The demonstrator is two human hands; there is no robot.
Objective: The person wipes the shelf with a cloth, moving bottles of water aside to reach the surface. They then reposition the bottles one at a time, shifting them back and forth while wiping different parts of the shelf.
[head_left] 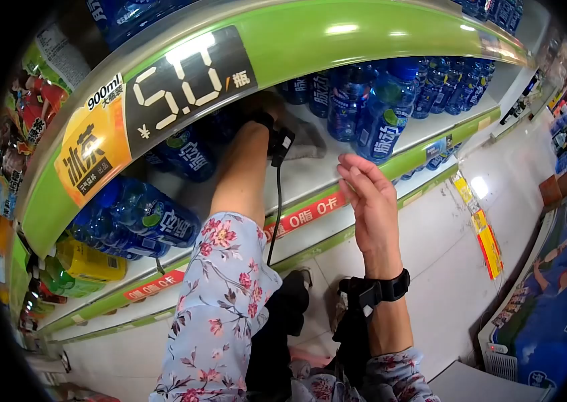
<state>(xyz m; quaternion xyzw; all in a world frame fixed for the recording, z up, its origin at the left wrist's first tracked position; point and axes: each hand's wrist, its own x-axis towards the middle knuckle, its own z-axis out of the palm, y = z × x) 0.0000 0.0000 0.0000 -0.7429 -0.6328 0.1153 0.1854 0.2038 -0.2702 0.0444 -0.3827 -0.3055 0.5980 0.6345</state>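
My left hand [261,104] reaches deep onto the shelf [293,186], under the green price strip. It lies in shadow and its fingers are hidden. A grey cloth [308,139] lies on the shelf right beside this hand and wrist; whether the fingers grip it I cannot make out. My right hand [369,194] is in front of the shelf edge with fingers stretched out and nothing in them. Just above its fingertips stands a blue drink bottle [385,124]. Left of my left forearm, another blue bottle [190,155] leans on the shelf.
The green strip [337,33] with a price card [190,84] curves over the shelf opening. More blue bottles [153,213] and a yellow-labelled pack [95,260] fill the left side. A black cable hangs from my left wrist. On the right is a blue display box [558,295].
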